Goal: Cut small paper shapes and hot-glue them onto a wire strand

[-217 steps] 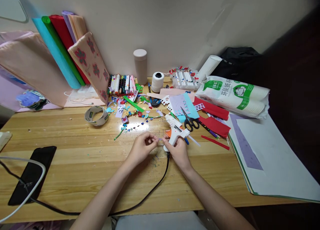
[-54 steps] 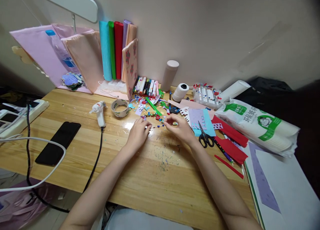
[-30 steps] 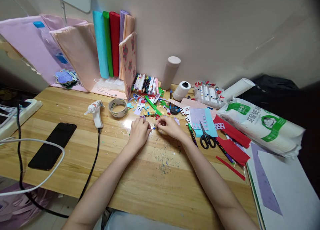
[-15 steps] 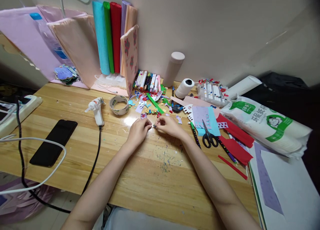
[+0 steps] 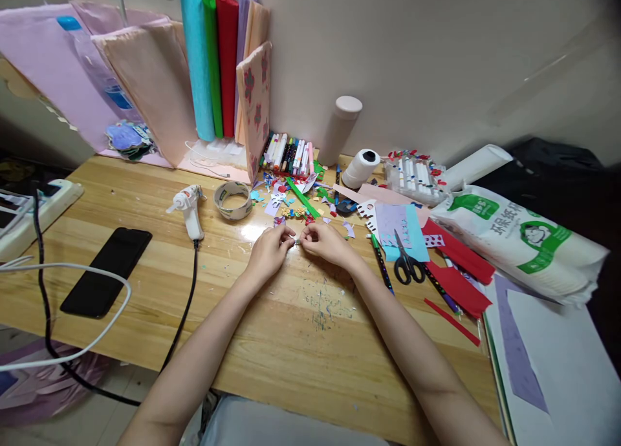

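Note:
My left hand (image 5: 270, 252) and my right hand (image 5: 326, 242) meet fingertip to fingertip over the middle of the wooden table (image 5: 281, 342). Both are closed in a pinch. Between the fingertips shows a tiny dark bit, too small to name. Just beyond the hands lie colourful paper scraps (image 5: 279, 200), a green paper strip (image 5: 301, 198) and small yellowish flower-like pieces (image 5: 294, 213). To the right of my right hand are a dark dotted pen (image 5: 382, 265) and black-handled scissors (image 5: 408, 265), the scissors resting partly on blue and lilac paper.
Left of the hands stand a glue gun (image 5: 189, 213) with its black cord, a tape roll (image 5: 233, 200) and a black phone (image 5: 107, 271). Markers (image 5: 288, 155), a white thread spool (image 5: 361, 168) and a tall bottle (image 5: 341, 129) line the back. Red paper (image 5: 458, 287) and wrapped cups (image 5: 524, 239) lie right.
The hands stay nearly in place, their fingers shifting slightly around the tiny piece. The whole view has tilted down a little.

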`<state>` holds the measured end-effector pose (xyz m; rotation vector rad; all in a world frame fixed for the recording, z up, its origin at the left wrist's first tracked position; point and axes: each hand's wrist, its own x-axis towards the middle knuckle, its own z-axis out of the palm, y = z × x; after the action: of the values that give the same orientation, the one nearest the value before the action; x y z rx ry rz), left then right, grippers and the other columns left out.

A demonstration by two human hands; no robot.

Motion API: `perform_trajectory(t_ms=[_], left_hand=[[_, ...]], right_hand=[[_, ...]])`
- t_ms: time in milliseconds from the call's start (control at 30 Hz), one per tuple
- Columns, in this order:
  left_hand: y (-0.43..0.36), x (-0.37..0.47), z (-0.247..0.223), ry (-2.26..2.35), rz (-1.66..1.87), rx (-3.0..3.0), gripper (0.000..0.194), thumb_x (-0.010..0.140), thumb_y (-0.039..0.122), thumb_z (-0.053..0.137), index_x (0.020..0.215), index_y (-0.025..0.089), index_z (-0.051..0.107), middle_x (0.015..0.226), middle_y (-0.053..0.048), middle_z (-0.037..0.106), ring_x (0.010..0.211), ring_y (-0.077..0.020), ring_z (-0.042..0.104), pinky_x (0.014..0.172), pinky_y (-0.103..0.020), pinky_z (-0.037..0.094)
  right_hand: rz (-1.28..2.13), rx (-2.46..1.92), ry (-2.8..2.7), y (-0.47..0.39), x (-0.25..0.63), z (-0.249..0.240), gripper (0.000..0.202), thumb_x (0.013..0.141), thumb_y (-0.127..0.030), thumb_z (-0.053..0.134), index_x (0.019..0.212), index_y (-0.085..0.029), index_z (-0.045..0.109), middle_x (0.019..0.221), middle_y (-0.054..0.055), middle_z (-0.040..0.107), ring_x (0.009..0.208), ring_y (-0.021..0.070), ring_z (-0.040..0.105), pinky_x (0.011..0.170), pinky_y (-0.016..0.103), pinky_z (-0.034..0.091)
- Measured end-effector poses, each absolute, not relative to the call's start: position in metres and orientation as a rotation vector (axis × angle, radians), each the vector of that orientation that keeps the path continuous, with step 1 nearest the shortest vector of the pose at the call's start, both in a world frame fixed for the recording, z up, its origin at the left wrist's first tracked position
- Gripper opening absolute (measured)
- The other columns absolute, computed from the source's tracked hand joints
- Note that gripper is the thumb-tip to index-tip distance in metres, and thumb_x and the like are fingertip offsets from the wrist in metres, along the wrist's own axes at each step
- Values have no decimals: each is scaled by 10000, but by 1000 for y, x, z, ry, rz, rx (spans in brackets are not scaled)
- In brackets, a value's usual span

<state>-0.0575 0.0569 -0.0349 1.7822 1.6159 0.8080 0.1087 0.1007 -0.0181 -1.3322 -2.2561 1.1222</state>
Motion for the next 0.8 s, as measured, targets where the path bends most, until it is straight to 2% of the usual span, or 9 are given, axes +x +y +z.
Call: perform_trajectory(t_ms=[300, 500, 667, 800], left_hand=[[56, -57, -33, 1619, 809, 1781, 120, 798, 168, 548, 902, 194, 602, 832, -30, 661, 801, -177, 594, 698, -281, 446], [57, -57, -32, 1629, 819, 1778, 111, 797, 168, 555, 897, 188, 599, 831, -30, 662, 799, -179, 594, 697, -282, 439], [56, -57, -32, 1621, 831, 1778, 101, 806, 184, 550, 893, 192, 600, 831, -24, 656, 794, -173, 588, 681, -272, 431], [56, -57, -33, 1620, 832, 1771, 99, 804, 176, 550, 889, 190, 599, 823, -21, 657, 789, -171, 589, 681, -270, 433]], right_hand=[[981, -1355, -2310, 99, 106, -15, 83, 714, -111, 535, 656, -164, 560, 650, -2, 570, 610, 121, 479, 559, 225, 299], [817, -1294, -2328, 97, 109, -11, 67, 741, -106, 564, 747, -173, 565, 714, 14, 569, 715, 156, 482, 614, 241, 322], [674, -1029, -2411, 96, 118, -12, 90, 789, -194, 632, 873, -180, 603, 838, 37, 574, 834, 180, 492, 715, 269, 368], [650, -1074, -2438, 96, 119, -18, 112, 807, -264, 648, 890, -189, 639, 857, 48, 574, 862, 193, 493, 725, 284, 375]])
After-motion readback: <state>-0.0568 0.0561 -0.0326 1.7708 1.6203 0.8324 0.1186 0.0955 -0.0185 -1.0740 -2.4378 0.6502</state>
